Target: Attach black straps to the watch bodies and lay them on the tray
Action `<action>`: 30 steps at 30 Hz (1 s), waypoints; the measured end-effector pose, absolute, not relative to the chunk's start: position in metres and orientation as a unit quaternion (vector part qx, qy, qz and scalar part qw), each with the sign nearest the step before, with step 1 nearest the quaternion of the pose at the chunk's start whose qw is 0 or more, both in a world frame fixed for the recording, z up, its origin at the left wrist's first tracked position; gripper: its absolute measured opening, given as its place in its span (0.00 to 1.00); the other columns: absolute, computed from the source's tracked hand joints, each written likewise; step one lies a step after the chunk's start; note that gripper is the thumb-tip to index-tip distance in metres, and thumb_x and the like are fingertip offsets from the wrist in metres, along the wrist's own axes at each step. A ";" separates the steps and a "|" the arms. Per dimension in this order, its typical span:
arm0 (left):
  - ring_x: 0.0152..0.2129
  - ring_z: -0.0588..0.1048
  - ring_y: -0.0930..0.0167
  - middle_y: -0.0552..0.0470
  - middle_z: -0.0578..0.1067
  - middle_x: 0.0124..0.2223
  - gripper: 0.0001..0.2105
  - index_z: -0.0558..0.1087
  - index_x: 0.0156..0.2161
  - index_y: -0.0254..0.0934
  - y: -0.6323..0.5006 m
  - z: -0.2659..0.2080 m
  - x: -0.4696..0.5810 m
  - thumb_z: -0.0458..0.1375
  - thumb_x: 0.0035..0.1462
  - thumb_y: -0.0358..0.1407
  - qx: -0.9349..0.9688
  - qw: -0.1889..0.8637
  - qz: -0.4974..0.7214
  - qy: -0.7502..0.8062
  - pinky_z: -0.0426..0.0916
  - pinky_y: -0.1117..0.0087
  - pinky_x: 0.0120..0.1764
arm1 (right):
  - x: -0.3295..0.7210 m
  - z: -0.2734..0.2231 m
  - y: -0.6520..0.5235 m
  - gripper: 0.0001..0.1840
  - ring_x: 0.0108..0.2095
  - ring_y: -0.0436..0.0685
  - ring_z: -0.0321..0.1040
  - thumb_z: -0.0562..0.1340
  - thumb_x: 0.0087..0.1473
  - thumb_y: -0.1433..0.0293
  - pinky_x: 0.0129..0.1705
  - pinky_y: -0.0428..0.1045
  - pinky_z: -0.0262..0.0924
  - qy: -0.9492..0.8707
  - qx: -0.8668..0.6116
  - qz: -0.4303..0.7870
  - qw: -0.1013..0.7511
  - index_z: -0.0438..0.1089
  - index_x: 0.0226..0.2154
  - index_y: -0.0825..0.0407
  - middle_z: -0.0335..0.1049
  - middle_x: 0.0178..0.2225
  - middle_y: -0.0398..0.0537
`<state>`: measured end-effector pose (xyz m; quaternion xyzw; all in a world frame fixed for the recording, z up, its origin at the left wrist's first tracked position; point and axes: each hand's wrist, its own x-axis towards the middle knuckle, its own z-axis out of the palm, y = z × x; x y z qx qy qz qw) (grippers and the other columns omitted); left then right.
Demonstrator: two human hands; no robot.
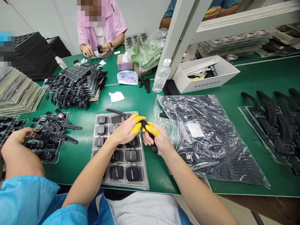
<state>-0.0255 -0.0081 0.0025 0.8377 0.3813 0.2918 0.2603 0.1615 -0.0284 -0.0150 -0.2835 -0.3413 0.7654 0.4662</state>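
A black watch strap (115, 111) reaches up and left from the fingers of my left hand (127, 127), which is closed on it. Yellow finger cots cover the thumb and fingertips of both hands. My right hand (157, 137) is closed around the other end, and a wide black strap tip sticks out below its fingers. What joins the two parts between the fingertips is mostly hidden. Beneath my left hand lies a clear plastic tray (145, 175) whose compartments hold several black square pieces (132, 174) with light lettering. My left forearm covers some compartments.
To the right lies a clear bag (225, 147) of black straps, with more straps (284, 131) beyond. A water bottle (161, 76), white box (208, 75) and metal post stand behind. At left, another person's hand (20, 137) touches trays of watches (55, 125). A person in pink (103, 28) works opposite.
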 end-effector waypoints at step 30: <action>0.62 0.74 0.62 0.44 0.76 0.62 0.28 0.72 0.63 0.40 -0.011 -0.010 -0.015 0.51 0.60 0.22 0.804 0.283 0.349 0.389 0.70 0.55 0.66 | 0.167 -0.010 -0.027 0.19 0.14 0.43 0.44 0.69 0.56 0.54 0.16 0.43 0.40 -0.390 -0.320 0.781 0.368 0.66 0.34 0.50 0.65 0.18 0.35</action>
